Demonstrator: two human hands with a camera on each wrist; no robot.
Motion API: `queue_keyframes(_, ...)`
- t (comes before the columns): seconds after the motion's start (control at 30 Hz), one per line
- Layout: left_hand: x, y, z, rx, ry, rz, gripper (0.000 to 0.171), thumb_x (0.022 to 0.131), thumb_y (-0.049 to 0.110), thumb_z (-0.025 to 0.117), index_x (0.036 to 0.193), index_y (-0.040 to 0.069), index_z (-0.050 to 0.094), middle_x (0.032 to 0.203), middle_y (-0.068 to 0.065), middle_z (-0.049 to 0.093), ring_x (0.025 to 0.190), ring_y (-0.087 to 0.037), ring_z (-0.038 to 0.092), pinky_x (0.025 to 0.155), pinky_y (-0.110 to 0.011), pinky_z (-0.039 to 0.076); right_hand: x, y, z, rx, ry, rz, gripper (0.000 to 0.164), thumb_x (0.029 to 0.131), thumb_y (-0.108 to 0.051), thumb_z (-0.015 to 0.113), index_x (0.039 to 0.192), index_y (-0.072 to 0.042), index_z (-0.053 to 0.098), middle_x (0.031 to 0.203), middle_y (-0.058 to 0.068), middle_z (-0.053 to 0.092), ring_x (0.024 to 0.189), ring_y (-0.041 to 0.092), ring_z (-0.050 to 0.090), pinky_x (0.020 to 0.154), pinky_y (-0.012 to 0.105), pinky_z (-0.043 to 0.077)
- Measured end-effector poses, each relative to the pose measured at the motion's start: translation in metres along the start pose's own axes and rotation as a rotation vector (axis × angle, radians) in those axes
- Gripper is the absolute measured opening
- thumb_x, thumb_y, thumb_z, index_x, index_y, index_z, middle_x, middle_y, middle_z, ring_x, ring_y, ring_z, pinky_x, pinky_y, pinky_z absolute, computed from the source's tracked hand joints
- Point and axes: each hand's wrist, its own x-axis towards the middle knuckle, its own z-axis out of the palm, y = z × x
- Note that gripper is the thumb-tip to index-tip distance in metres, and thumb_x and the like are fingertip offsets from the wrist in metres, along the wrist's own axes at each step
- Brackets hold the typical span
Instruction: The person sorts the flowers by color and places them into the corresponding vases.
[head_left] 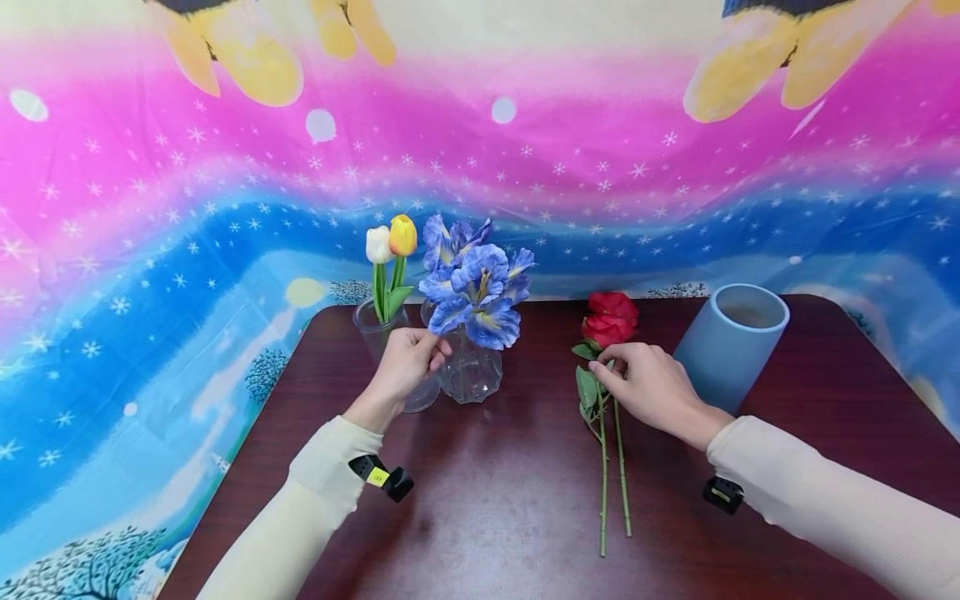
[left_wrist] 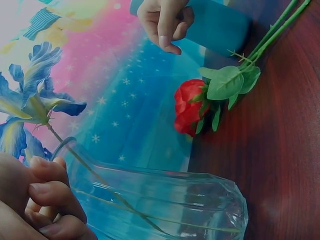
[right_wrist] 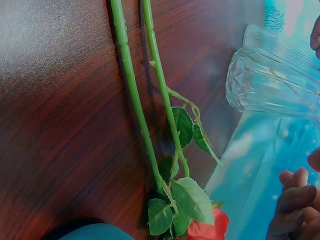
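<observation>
Blue irises (head_left: pixel 480 283) stand with their stems in a clear glass vase (head_left: pixel 472 375). My left hand (head_left: pixel 408 362), its fingers curled, pinches at a low left petal of the irises, close to the vase rim; the fingertips' contact is partly hidden. Two red roses (head_left: pixel 611 321) lie on the table, green stems (head_left: pixel 603 492) pointing toward me. Above their leaves (head_left: pixel 587 387) hovers my right hand (head_left: pixel 648 383), fingers loosely bent and holding nothing. In the left wrist view the right hand (left_wrist: pixel 167 22) is apart from the red bloom (left_wrist: pixel 190 107).
At left, a white and a yellow tulip (head_left: pixel 402 236) stand in another clear glass vase (head_left: pixel 367 321), close beside the iris vase. A blue-grey vase (head_left: pixel 723 350) stands upright just beyond my right hand. The dark wooden table (head_left: pixel 480 517) ends at a patterned cloth backdrop (head_left: pixel 585 183).
</observation>
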Motion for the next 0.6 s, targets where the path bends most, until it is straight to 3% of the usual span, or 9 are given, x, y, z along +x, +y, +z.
queue_keyframes(0.33, -0.004, -0.004, 0.007, -0.008, 0.023, 0.039, 0.047, 0.109, 0.029, 0.044, 0.085, -0.006, 0.062, 0.052, 0.004, 0.048, 0.046, -0.008, 0.037, 0.048, -0.022, 0.033, -0.002, 0.004, -0.002, -0.006, 0.013, -0.001, 0.019, 0.098, -0.029, 0.064, 0.1, -0.013, 0.075, 0.057, -0.005, 0.051, 0.049, 0.011, 0.043, 0.045, 0.03, 0.034)
queue_keyframes(0.6, -0.013, -0.007, 0.019, 0.047, 0.009, 0.136, 0.042, 0.108, 0.022, 0.047, 0.076, 0.0, 0.063, 0.053, 0.002, 0.05, 0.043, -0.008, 0.036, 0.044, -0.022, 0.03, -0.001, 0.005, -0.007, -0.002, 0.021, 0.011, 0.022, 0.098, -0.031, 0.065, 0.104, -0.013, 0.075, 0.057, -0.005, 0.051, 0.048, 0.011, 0.042, 0.045, 0.03, 0.034)
